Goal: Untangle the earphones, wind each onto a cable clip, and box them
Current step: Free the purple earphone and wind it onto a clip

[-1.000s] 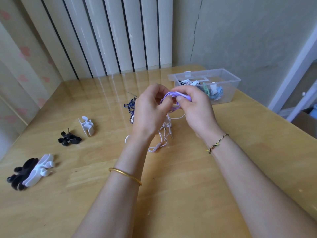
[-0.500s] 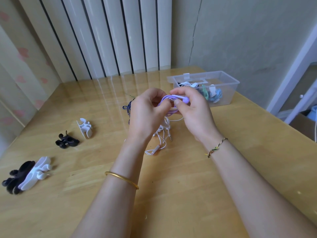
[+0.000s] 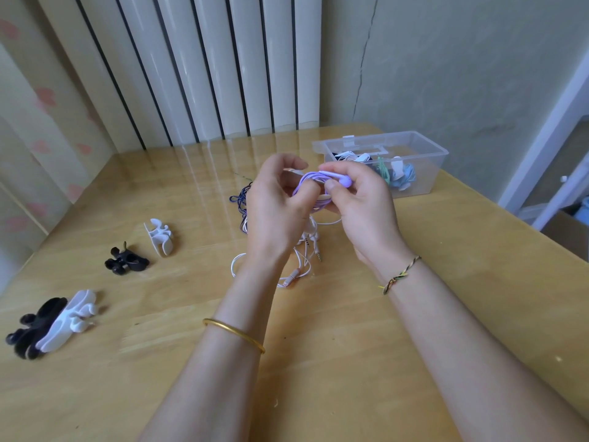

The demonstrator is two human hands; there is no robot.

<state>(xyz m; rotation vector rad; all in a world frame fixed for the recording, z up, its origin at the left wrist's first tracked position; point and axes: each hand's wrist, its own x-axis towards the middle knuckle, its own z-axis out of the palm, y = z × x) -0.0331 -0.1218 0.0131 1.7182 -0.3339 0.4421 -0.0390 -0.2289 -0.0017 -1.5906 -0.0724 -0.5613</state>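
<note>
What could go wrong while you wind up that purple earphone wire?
Two things might go wrong. The purple earphone cable is held only by the fingers of the left hand and right hand; if a finger slips, the loops could spring loose. The tangled white earphones and dark blue earphones lie on the table right below the hands, so a dangling end might catch in them.

Up off the table (image 3: 350, 362), the purple earphones (image 3: 314, 183) sit coiled, one bud poking right. Beneath, white earphones (image 3: 292, 277) and blue earphones (image 3: 242, 204) lie tangled. Left: white clip (image 3: 159, 239), black clip (image 3: 126, 262), then a black-and-white pair (image 3: 63, 320). Clear box (image 3: 427, 177) far right, wound sets inside.
</note>
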